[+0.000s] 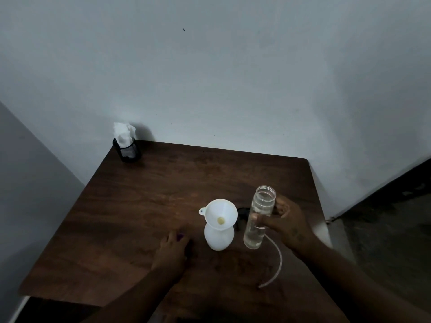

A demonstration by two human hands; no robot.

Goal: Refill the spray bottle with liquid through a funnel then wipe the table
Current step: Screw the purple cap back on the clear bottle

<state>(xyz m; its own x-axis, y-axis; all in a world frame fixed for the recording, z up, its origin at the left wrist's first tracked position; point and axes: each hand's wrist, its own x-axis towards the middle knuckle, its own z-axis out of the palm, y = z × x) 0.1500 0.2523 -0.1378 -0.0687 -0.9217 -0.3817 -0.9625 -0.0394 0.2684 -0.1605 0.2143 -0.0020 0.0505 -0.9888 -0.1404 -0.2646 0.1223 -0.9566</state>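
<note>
A white spray bottle body (218, 237) stands on the dark wooden table (140, 206) with a white funnel (220, 213) seated in its neck. Just right of it, my right hand (288, 223) grips a clear open-topped bottle (258, 217) partly filled with clear liquid, held upright with its base near the tabletop. My left hand (171, 249) rests flat on the table left of the spray bottle, over something small and purple. A thin dip tube (275, 264) curves across the table behind the clear bottle; a dark cap-like part (242, 212) shows between the funnel and the bottle.
A black mesh cup (127, 150) holding white tissue stands at the table's far left corner against the wall. The table's right edge runs close to my right arm, with floor beyond it.
</note>
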